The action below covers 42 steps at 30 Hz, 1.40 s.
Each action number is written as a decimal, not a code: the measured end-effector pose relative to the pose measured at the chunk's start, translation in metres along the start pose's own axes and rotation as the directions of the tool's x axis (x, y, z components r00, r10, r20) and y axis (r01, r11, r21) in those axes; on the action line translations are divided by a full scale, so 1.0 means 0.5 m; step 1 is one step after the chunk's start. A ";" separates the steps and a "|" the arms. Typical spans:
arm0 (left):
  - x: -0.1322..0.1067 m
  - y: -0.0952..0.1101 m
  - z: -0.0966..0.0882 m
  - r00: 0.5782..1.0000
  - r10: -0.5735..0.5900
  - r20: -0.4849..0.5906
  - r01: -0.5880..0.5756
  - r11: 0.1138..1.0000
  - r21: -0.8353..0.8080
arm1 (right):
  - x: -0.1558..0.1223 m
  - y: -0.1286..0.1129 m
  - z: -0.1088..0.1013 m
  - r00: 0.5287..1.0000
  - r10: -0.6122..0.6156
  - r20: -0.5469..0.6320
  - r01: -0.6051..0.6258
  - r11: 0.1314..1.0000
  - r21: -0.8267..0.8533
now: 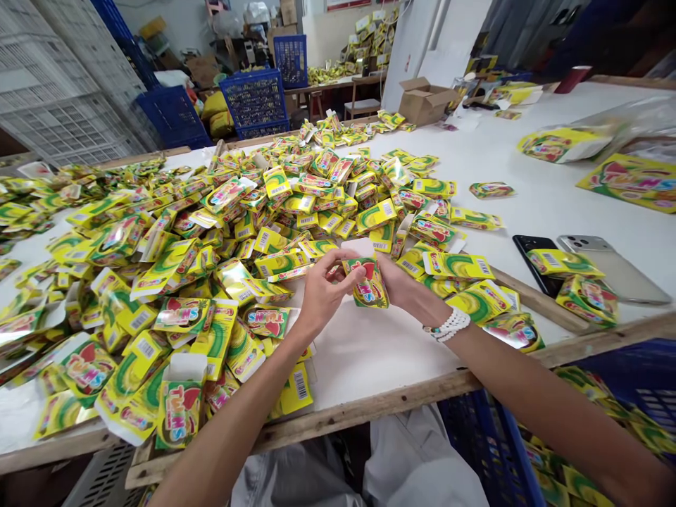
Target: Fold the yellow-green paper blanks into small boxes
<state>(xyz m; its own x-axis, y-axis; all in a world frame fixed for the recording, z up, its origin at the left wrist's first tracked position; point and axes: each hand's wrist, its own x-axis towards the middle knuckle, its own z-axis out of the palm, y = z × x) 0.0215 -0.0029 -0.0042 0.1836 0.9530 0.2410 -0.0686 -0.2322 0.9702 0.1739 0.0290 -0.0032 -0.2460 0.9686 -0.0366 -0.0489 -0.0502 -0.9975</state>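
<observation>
A small yellow and green candy box [372,287] with a watermelon picture is held up over the white tabletop, a white flap standing out at its top. My left hand [326,287] pinches it from the left, thumb on the printed front. Around its right side and back wraps my right hand [396,278], whose fingers are mostly hidden by the box. A white beaded bracelet [448,325] circles my right wrist. Just beyond and left of my hands lies a heap of similar boxes [277,182], some with white flaps sticking out.
Two phones [612,271] lie on the right, with boxes on them, beside a wooden strip [539,299]. Farther right are large printed bags [634,179]. A blue crate [478,451] of boxes stands below the wooden table edge [364,414]. An open carton [427,102] sits at the back.
</observation>
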 end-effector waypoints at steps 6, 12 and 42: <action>0.003 0.003 -0.014 0.965 0.069 -0.252 -0.047 0.995 0.091 | 0.012 -0.038 -0.023 0.980 -0.128 -0.155 0.142 0.987 0.082; 0.005 -0.022 -0.019 0.942 0.177 -0.284 -0.092 0.954 0.287 | 0.013 -0.015 -0.003 0.935 -0.332 -0.128 0.315 0.939 -0.138; 0.027 -0.025 -0.075 0.934 0.353 0.049 -0.334 0.819 0.466 | 0.021 -0.006 -0.049 0.844 -0.534 -0.045 0.489 0.802 -0.342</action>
<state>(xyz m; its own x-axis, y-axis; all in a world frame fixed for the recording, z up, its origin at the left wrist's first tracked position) -0.0120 0.0203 -0.0139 0.1953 0.7987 0.5691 0.3390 -0.5995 0.7250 0.1952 0.0456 -0.0019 -0.1376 0.8555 0.4992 0.1714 0.5170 -0.8387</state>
